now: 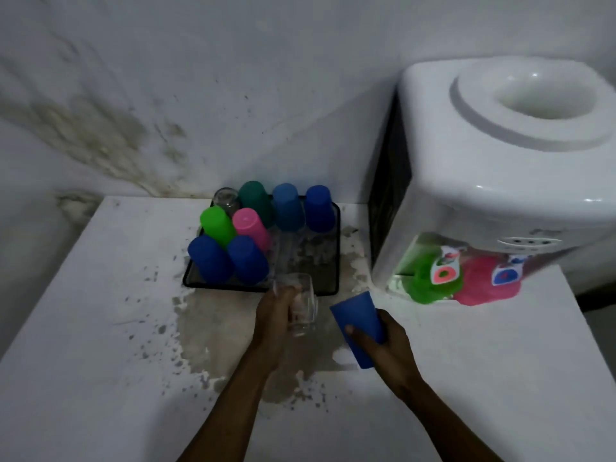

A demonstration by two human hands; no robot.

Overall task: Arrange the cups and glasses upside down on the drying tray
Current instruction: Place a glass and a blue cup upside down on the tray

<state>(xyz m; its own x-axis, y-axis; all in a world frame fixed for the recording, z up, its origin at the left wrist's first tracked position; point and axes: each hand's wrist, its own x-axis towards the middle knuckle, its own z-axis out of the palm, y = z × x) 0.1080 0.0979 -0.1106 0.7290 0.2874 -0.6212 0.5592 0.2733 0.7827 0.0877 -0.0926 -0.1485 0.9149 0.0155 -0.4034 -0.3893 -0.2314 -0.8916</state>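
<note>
A black drying tray [328, 285] lies on the white counter against the wall. Several plastic cups stand upside down on it: two dark blue [210, 260] at the front left, a bright green one [218, 225], a pink one [250, 228], a dark green one [255, 201] and two blue ones [288, 206] along the back. A clear glass [226, 200] stands at the back left corner. My left hand [273, 315] grips a clear glass [301, 305] just in front of the tray's front edge. My right hand [383, 341] holds a blue cup [358, 323] to its right, tilted.
A white water dispenser [500, 161] stands at the right, with green [430, 281] and pink [486, 281] packaged scrubbers at its base. The counter [100, 328] around the tray is wet and stained. A stained wall rises behind.
</note>
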